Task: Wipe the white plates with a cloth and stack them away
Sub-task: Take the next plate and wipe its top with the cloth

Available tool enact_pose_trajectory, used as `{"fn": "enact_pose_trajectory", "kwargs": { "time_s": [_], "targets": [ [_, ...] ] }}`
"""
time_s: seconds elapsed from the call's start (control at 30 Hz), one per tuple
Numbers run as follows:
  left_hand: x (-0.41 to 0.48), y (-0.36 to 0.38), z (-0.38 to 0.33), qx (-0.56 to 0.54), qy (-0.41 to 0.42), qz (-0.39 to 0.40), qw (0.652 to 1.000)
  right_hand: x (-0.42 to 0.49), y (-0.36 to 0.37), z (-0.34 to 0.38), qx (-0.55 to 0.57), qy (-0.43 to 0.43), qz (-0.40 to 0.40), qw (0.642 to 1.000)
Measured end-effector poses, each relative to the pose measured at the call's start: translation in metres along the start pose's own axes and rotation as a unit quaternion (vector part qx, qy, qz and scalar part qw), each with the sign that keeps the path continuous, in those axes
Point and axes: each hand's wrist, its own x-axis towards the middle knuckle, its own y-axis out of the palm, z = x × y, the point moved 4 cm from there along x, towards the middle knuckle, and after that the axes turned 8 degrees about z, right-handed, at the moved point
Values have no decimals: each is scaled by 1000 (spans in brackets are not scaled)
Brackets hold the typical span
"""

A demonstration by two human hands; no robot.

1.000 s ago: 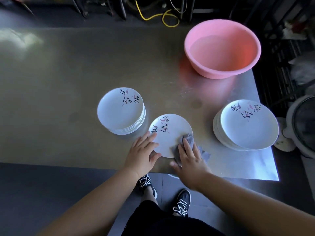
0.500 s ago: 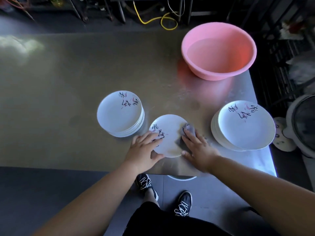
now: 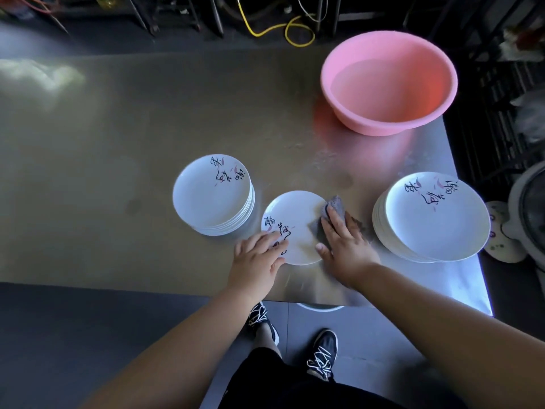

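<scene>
Grey cloth (image 3: 334,205) lies under the right hand (image 3: 345,243): fingers straight and flat, pressing it onto the right rim of the single white plate (image 3: 298,215); thumb spread, nothing pinched. Left hand (image 3: 256,261) is also flat, fingers laid w/ no curl on the plate's near-left rim.

Count: 1 loose plate, 2 stacks, 1 cloth, 1 pink basin (image 3: 389,84).

Loose plate sits near side of the basin, to its left, flat and face up; round, so no long axis; painted script toward the left hand. Left stack (image 3: 206,196) is farther left of the basin, right stack (image 3: 436,219) on its near side.
</scene>
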Motion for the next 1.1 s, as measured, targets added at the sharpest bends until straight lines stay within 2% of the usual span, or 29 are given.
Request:
{"fn": "enact_pose_trajectory", "kwargs": {
  "time_s": [0.07, 0.13, 0.2, 0.3, 0.4, 0.53, 0.63, 0.73, 0.83, 0.97, 1.03, 1.1],
  "targets": [
    [-1, 1, -4, -10, -14, 4, 1000, -19, 13, 12, -24, -2, 6, 1000],
    [-1, 2, -10, -22, -16, 18, 999, -48, 35, 24, -45, -36, 45, 997],
    [-1, -1, -12, -13, -16, 36, 999, -60, 38, 21, -27, -52, 66, 996],
    [1, -8, -3, 8, -34, 55, 998, -35, 11, 2, -15, -67, 31, 997],
    [1, -4, 4, 9, -22, 54, 998, -8, -3, -10, -5, -43, 2, 999],
    [2, 4, 1, -5, -33, 41, 999, -38, 42, 20, -46, -40, -1, 998],
    [1, 3, 0, -9, -26, 30, 999, -53, 60, 26, -30, -45, 40, 998],
    [1, 0, -1, -12, -26, 8, 1000, -19, 31, 12, 11, -32, -54, 998],
    [2, 2, -7, -12, -40, 1, 999, 1, 21, 4, 22, -20, -101, 994],
    [5, 0, -16, -25, -58, 22, 998, -23, 51, 15, -3, -115, -238, 964],
    [9, -5, -20, -23, -60, 38, 997, -31, 51, 18, 17, -129, -244, 961],
    [12, -13, -21, -19, -62, 63, 996, -35, 27, 23, 57, -84, -214, 972]
  ]
}}
